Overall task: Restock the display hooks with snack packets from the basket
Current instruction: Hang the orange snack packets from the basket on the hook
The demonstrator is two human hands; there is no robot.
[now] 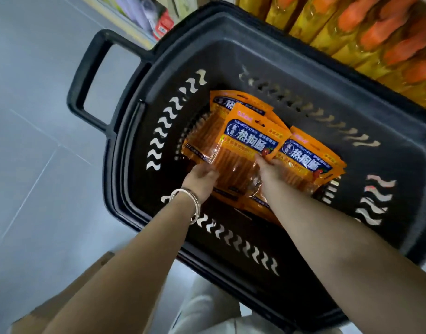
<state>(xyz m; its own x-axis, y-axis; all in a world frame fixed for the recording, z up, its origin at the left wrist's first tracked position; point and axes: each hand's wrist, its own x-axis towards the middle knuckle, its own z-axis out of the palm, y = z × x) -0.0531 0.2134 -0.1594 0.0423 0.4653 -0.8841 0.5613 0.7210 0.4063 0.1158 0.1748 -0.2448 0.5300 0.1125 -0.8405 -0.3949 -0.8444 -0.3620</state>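
Head view: basket (303, 68) holds perhaps five packets (250, 138).

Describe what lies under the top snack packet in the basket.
More orange packets poke out beneath the top packet, which the left hand and right hand hold. Their number and the basket floor below are hidden.

Orange snack packets (251, 138) lie overlapping, label-up, inside the black basket (291, 56).

You're looking at orange snack packets (251, 138) carrying blue bands with white lettering; black basket (291, 66) showing wavy slot pattern; grey tiled floor (38, 145); yellow bottles (347, 37) wearing orange caps.
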